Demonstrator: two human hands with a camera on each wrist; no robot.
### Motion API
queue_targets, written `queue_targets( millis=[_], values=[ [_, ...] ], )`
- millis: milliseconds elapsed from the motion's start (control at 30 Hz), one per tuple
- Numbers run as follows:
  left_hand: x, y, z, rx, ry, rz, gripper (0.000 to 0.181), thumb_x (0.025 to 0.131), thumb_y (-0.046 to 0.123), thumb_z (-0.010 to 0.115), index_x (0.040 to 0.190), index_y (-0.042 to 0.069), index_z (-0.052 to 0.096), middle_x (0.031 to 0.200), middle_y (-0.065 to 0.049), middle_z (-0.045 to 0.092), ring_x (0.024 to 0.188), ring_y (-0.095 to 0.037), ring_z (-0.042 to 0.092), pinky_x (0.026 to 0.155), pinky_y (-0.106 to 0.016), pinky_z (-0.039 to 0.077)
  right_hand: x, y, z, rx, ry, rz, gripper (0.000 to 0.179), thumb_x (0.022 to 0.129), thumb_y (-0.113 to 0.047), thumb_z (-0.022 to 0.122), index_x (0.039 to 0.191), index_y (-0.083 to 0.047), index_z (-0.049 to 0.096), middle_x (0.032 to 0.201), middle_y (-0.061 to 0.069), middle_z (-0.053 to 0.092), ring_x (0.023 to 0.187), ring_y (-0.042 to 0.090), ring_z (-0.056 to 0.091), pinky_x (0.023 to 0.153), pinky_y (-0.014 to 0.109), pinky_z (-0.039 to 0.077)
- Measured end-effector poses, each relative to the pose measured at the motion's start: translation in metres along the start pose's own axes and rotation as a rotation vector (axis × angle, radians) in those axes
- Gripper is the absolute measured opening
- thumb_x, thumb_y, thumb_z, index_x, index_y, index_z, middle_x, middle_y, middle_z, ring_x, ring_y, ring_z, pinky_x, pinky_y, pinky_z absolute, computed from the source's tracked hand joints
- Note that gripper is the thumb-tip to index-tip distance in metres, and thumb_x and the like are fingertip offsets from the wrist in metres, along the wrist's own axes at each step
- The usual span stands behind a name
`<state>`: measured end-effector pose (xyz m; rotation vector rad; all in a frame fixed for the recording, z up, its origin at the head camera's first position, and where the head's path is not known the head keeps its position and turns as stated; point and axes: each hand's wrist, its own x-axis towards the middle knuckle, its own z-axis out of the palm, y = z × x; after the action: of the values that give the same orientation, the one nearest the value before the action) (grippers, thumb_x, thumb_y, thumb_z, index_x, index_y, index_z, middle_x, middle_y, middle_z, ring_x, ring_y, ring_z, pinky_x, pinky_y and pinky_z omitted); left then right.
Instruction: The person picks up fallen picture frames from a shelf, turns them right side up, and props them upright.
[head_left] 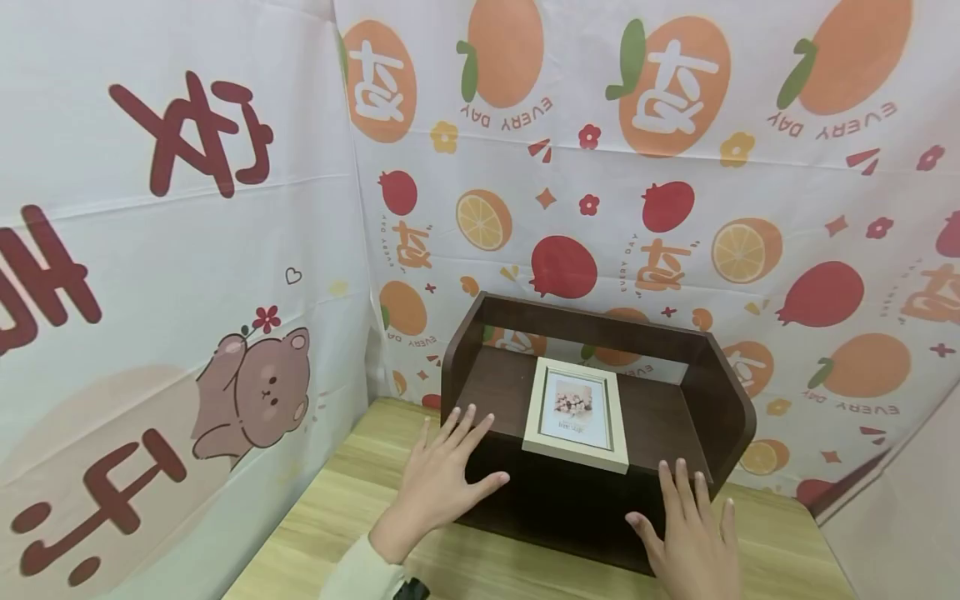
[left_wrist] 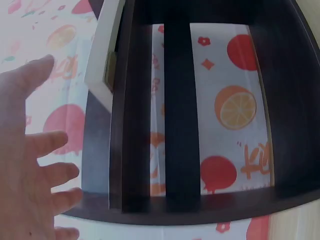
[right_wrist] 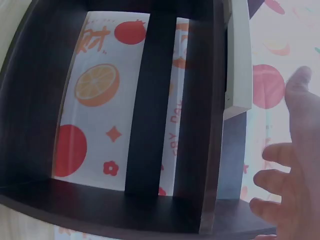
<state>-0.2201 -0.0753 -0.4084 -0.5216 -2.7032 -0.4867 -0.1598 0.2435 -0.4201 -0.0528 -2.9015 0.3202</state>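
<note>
A cream picture frame with a small floral picture lies face up on the top board of a dark brown desktop shelf, overhanging its front edge a little. My left hand is spread near the shelf's front left corner, fingers straight and holding nothing. On the other side my right hand is at the front right corner, its fingers also extended with nothing in them. Both wrist views look into the shelf's open front, where a dark bar crosses the back opening.
The shelf stands on a light wood-grain table. Behind it hangs a fruit-printed cloth, and a white cloth with a bear print hangs at the left. A dark watch or band shows at the left sleeve.
</note>
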Motion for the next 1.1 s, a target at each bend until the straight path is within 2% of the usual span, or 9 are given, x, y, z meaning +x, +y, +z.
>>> queue_targets(
  millis=[267,433,600,767,933,1100],
  values=[
    [0.031,0.017,0.006,-0.102,-0.029,0.018,0.078,0.086,0.069,0.05,0.15,0.026,0.037,0.156,-0.005,0.034,0.145,-0.025,0.032,0.118,-0.055,0.018,0.021,-0.005,-0.009,0.022,0.163,-0.077,0.083,0.094,-0.061,0.045,0.15,-0.001,0.028,0.153,0.025,0.031,0.139,0.047,0.03,0.11,0.066,0.018],
    [0.054,0.018,0.014,-0.14,-0.013,0.03,0.078,0.086,0.067,0.053,0.149,0.023,0.04,0.154,-0.007,0.039,0.142,-0.025,0.038,0.116,-0.054,0.023,0.038,-0.005,-0.007,0.059,0.209,-0.111,0.078,0.096,-0.052,0.05,0.149,0.001,0.031,0.151,0.026,0.035,0.137,0.045,0.035,0.11,0.062,0.024],
    [0.071,0.016,0.023,-0.209,-0.036,-0.01,0.078,0.086,0.066,0.056,0.146,0.018,0.044,0.147,-0.01,0.048,0.135,-0.029,0.046,0.111,-0.053,0.032,0.055,-0.003,-0.006,0.072,0.233,-0.103,0.073,0.096,-0.051,0.051,0.143,0.003,0.04,0.144,0.026,0.045,0.132,0.043,0.043,0.107,0.062,0.031],
    [0.082,0.016,0.029,-0.252,-0.057,-0.066,0.076,0.085,0.066,0.057,0.141,0.014,0.051,0.138,-0.01,0.056,0.128,-0.033,0.05,0.105,-0.055,0.036,0.073,-0.005,-0.005,0.107,0.221,-0.073,0.069,0.096,-0.052,0.051,0.136,0.004,0.049,0.135,0.027,0.054,0.123,0.046,0.05,0.099,0.062,0.038],
    [0.091,0.02,0.033,-0.284,-0.07,-0.084,0.073,0.085,0.064,0.059,0.136,0.014,0.055,0.135,-0.008,0.057,0.124,-0.033,0.05,0.101,-0.056,0.033,0.084,-0.003,-0.002,0.108,0.141,-0.034,0.073,0.095,-0.058,0.047,0.136,0.002,0.05,0.13,0.029,0.052,0.113,0.047,0.051,0.086,0.059,0.041],
    [0.096,0.012,0.036,-0.357,-0.098,-0.089,0.059,0.085,0.055,0.064,0.128,0.015,0.061,0.127,-0.005,0.06,0.118,-0.03,0.05,0.098,-0.053,0.031,0.091,-0.002,0.003,0.128,0.078,-0.016,0.076,0.094,-0.062,0.046,0.135,0.001,0.052,0.129,0.029,0.052,0.113,0.046,0.05,0.084,0.058,0.041]
  ],
)
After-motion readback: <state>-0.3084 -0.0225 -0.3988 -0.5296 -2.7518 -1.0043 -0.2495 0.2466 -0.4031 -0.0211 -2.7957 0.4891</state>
